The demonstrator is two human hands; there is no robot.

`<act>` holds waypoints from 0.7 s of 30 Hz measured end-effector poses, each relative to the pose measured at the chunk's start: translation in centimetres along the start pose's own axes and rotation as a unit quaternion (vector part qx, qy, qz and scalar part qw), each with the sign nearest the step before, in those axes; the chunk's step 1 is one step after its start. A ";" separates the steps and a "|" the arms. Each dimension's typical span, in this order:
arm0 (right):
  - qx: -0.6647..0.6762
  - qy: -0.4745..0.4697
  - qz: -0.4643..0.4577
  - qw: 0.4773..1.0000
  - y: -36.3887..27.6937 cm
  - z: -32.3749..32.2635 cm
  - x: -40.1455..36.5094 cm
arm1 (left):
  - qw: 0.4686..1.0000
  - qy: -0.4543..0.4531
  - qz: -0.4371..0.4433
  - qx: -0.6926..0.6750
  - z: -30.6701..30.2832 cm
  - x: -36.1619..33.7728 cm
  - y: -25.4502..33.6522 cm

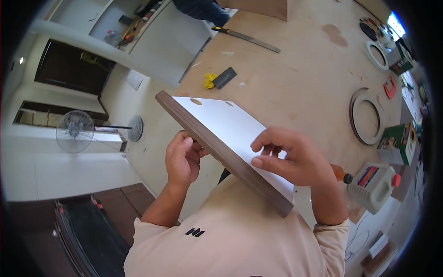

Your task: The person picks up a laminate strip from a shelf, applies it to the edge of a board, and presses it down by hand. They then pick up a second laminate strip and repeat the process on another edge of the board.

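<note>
A board (226, 124) with a white face and a thick brown wood-grain edge is tilted in front of my body. Two round holes show near its far end. My left hand (181, 159) is at the brown edge, its fingers curled and pressed together; whatever they pinch is too small to make out. Over the white face is my right hand (288, 154), thumb and fingers apart, with nothing between them. A black block (225, 78) and a crumpled yellow piece (209, 81) lie on the table beyond the board.
The wooden table (300, 83) bears a long file (251, 40), edging rolls (368, 119), a red clamp (390, 87), a green box (398, 144) and a white jug (373, 187). Fans (75, 131) stand at left. A person's leg (203, 10) shows at the top.
</note>
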State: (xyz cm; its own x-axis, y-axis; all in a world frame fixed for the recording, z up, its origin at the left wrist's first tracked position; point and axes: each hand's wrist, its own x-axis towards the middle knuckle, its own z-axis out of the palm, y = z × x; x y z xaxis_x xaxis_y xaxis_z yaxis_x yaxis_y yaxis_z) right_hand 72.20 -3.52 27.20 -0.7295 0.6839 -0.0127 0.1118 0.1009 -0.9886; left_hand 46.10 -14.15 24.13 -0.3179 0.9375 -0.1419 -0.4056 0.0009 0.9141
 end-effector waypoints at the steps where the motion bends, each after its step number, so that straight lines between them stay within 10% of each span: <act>1: 0.006 -0.013 0.005 1.000 0.3 0.2 0.4 | 1.000 0.015 -0.006 0.005 0.3 0.0 0.2; 21: 0.125 -0.105 0.040 0.986 2.2 4.5 7.9 | 0.991 0.059 -0.048 0.108 0.9 0.1 1.7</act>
State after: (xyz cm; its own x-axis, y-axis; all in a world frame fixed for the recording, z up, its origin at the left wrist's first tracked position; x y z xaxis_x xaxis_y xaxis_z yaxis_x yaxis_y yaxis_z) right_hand 63.69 -1.12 24.25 -0.8520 0.5144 -0.0972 0.0245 -0.1462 -0.9889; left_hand 46.14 -13.77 25.99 -0.3903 0.8821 -0.2638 -0.2507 0.1739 0.9523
